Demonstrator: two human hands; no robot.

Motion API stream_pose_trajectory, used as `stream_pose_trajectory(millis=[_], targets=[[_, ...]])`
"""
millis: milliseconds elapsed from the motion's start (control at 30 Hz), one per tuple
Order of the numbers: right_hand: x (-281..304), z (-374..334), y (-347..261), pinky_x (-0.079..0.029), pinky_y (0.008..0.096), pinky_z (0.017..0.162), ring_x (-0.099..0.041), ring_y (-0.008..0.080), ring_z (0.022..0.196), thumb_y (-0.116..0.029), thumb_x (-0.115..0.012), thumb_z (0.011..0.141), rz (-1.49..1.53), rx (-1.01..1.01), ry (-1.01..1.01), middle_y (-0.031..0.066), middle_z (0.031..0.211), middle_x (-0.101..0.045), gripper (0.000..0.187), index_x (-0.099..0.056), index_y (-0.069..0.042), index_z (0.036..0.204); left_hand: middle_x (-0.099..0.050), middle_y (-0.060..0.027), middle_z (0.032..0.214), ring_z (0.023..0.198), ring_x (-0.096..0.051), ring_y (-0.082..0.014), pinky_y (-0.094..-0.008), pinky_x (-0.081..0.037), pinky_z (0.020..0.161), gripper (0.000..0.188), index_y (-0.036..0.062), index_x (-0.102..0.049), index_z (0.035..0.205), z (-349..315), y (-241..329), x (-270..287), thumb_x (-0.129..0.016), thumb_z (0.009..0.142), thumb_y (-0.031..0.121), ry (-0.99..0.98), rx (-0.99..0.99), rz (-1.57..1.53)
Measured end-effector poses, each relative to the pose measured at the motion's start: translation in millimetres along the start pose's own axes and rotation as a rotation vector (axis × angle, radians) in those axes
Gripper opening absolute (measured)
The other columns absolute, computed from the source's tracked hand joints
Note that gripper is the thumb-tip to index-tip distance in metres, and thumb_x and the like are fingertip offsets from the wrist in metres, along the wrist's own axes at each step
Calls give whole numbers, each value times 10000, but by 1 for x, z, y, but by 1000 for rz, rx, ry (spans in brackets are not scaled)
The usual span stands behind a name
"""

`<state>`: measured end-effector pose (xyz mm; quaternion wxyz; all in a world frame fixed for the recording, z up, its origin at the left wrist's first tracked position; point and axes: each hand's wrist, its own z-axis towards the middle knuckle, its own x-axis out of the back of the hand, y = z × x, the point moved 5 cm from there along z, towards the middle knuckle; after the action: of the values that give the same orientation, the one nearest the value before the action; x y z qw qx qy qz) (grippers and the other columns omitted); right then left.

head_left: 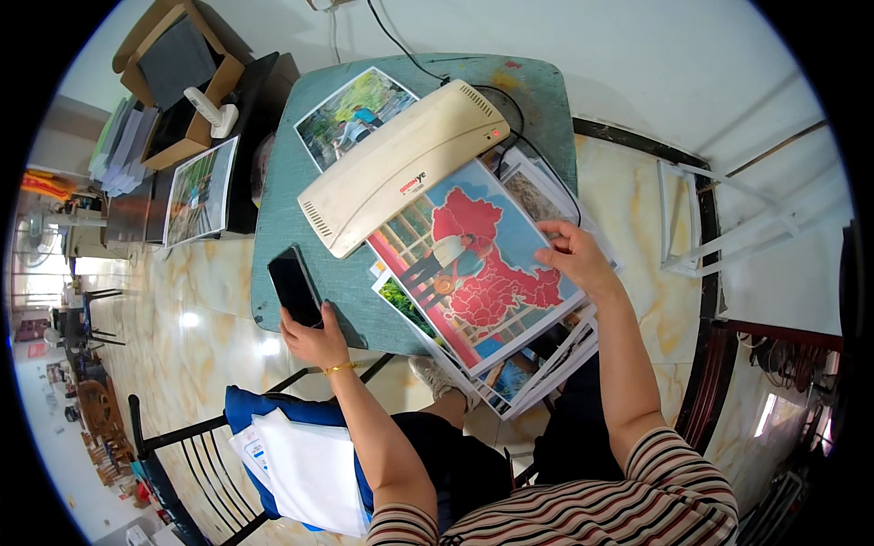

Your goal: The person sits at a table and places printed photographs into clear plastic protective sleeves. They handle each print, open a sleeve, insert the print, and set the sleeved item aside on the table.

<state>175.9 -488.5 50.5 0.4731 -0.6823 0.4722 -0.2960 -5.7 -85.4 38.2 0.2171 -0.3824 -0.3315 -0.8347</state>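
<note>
My left hand (314, 340) is closed round the lower end of a black smartphone (295, 288) at the left edge of the green table (289, 211). The phone's screen is dark. A cream laminator (405, 168) lies slantwise across the table, its small lamp glowing red. Against its near side rests a large photo print (472, 264) with a red map and a person on it. My right hand (577, 259) pinches the print's right edge between thumb and fingers. Several more prints (583, 338) lie in a loose pile beneath it, sticking out past the table's near edge.
Beyond the laminator lies another photo print (350, 118). A black cord (537, 150) runs over the table's right part. At left, a dark desk holds an open cardboard box (193, 136) and a white handset (211, 113). White plastic sheets (305, 469) lie on a chair beside me.
</note>
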Motion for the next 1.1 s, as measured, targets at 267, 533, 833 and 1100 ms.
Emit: stream_pose_trajectory(millis=[267,533,833,1100], targets=[[-1,4,-1,-471,234,730,-613,100,820,-52,-671,806,-68,35,52,77,907,-673,414,-544,-18,1198,-514,-186,1229,1093,-477,-385,-482,-358,951,773,50,-429,1324,7,4,2,-745,683,342,-63,69,100],[1,12,1,-463,227,714,-603,90,799,-57,-677,803,-82,40,52,61,889,-672,423,-548,-27,1205,-540,-118,1043,879,-522,-119,-241,-441,775,630,-31,-411,1285,13,-15,9,-744,785,159,-209,441,-638],[-3,11,-9,-469,233,714,-607,99,809,-65,-684,791,-126,41,84,71,895,-665,426,-556,-24,1195,-606,-90,1084,896,-561,-155,-284,-435,792,430,29,-511,1180,12,-1,16,-611,886,326,-294,715,-1428],[0,12,-11,-475,237,704,-606,113,789,-88,-688,793,-180,137,136,92,899,-653,402,-571,-46,1175,-558,-124,1172,969,-548,-184,-290,-452,831,499,22,-453,1237,24,31,46,-635,848,276,-81,451,-1494]])
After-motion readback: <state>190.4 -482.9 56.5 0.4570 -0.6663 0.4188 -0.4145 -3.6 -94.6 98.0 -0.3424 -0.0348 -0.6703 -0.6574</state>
